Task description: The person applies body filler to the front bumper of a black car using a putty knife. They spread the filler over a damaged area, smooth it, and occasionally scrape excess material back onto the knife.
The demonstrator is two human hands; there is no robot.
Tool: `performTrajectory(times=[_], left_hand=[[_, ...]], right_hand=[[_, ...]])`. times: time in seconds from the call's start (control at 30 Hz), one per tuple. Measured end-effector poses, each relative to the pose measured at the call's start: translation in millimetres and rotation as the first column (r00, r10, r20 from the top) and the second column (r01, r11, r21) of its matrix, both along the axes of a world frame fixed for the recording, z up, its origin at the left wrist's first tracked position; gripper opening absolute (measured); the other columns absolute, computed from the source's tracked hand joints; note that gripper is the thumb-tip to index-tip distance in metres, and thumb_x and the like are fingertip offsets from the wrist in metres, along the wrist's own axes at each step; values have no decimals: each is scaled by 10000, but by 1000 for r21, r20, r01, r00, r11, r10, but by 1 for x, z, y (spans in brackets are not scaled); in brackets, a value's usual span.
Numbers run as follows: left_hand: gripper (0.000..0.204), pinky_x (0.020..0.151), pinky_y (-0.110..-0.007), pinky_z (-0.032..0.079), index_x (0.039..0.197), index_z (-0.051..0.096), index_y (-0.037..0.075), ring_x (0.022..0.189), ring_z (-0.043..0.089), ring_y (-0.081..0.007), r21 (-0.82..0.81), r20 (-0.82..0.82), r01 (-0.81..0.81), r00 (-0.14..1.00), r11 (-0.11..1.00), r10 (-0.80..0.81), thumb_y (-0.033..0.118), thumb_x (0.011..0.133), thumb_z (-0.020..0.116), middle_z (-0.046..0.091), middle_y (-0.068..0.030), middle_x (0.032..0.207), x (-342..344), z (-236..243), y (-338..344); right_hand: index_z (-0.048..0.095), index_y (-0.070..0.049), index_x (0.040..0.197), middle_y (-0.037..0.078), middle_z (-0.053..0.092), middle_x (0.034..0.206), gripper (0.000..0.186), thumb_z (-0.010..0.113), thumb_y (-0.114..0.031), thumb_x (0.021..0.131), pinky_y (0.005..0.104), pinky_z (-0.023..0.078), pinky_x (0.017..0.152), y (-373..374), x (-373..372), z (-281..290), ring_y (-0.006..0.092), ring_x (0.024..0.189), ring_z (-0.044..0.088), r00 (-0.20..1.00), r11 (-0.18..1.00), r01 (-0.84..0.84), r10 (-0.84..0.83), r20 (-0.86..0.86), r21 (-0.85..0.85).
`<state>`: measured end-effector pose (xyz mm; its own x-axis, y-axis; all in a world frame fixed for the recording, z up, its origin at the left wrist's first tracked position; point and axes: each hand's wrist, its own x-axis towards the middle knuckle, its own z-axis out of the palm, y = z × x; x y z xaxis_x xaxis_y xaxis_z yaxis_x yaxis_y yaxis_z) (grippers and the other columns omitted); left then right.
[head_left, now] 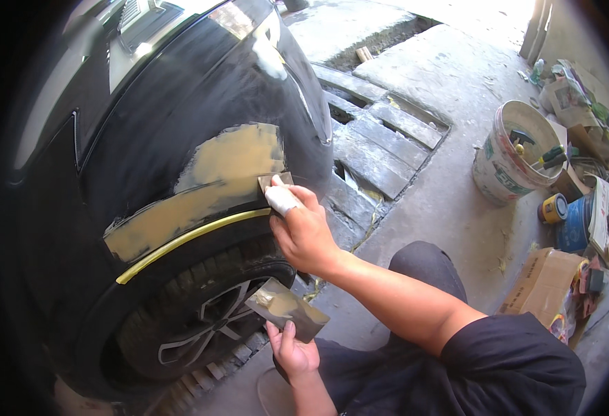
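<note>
My right hand [303, 225], with a white wrap around one finger, grips a small putty spreader [274, 181]. The spreader's edge meets the right end of a tan filler strip [186, 211] on the dark car fender [159, 132]. Above that strip, a broader tan filler patch [238, 154] has rough, streaky edges. Yellow masking tape [192, 239] follows the wheel arch just below. Lower down, my left hand [294, 350] pinches a flat grey mixing plate [308, 320] by its near edge. A lump of tan filler [276, 302] lies on the plate, which is tilted before the wheel [214, 322].
Worn wooden boards [380, 149] cover a floor recess beside the car. To the right stands a white bucket [495, 170] with tools inside. Beyond it are a yellow-and-dark tin [552, 208], a blue container [575, 225] and a cardboard box [541, 281]. My bent knee [425, 267] is close to my right forearm.
</note>
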<state>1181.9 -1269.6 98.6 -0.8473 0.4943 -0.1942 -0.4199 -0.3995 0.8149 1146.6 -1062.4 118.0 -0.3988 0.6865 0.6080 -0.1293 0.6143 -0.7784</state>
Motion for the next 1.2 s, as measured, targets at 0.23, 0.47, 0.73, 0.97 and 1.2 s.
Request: performTrajectory(times=[0.23, 0.47, 0.73, 0.97, 1.2], left_hand=[[581, 1086, -446, 417, 1476, 370, 19, 1254, 519, -287, 9, -35, -8, 999, 1000, 9, -39, 904, 454, 503, -160, 1398, -1, 5, 3], [565, 1084, -447, 422, 1464, 381, 17, 1258, 520, -284, -3, -11, 6, 1000, 1000, -6, -30, 906, 459, 510, -157, 1394, 1, 4, 1], [564, 1064, -443, 439, 1461, 389, 31, 1236, 538, -276, 12, -30, -10, 1000, 1000, 10, -23, 908, 485, 523, -147, 1383, -3, 1, -4], [512, 1063, -432, 442, 1436, 428, 47, 1254, 536, -257, 30, -50, 31, 998, 999, -29, -12, 931, 489, 551, -110, 1364, -2, -2, 0], [542, 1073, -436, 431, 1451, 407, 40, 1259, 525, -260, 32, -39, 9, 999, 999, -8, -25, 920, 493, 526, -119, 1389, -3, 2, -3]], right_hand=[[568, -32, 1300, 195, 583, 1338, 431, 614, -99, 876, 492, 431, 933, 17, 14, 5, 382, 1204, 514, 1000, 993, 1, 0, 1, -117], [582, -28, 1296, 214, 588, 1284, 445, 627, -43, 853, 464, 458, 973, 1, 8, 10, 419, 1149, 556, 999, 1000, -9, 8, 39, 20], [543, -31, 1313, 185, 583, 1342, 436, 591, -94, 884, 515, 435, 892, 18, -1, 33, 382, 1210, 508, 999, 998, 24, -23, 27, -58], [597, -43, 1271, 215, 617, 1229, 401, 620, -74, 871, 472, 456, 983, 5, 16, 37, 421, 1159, 552, 999, 999, -21, 19, 51, 40], [559, -61, 1284, 178, 601, 1276, 394, 568, -122, 895, 543, 432, 882, 35, 3, 65, 405, 1207, 499, 999, 998, 9, -6, 50, -63]])
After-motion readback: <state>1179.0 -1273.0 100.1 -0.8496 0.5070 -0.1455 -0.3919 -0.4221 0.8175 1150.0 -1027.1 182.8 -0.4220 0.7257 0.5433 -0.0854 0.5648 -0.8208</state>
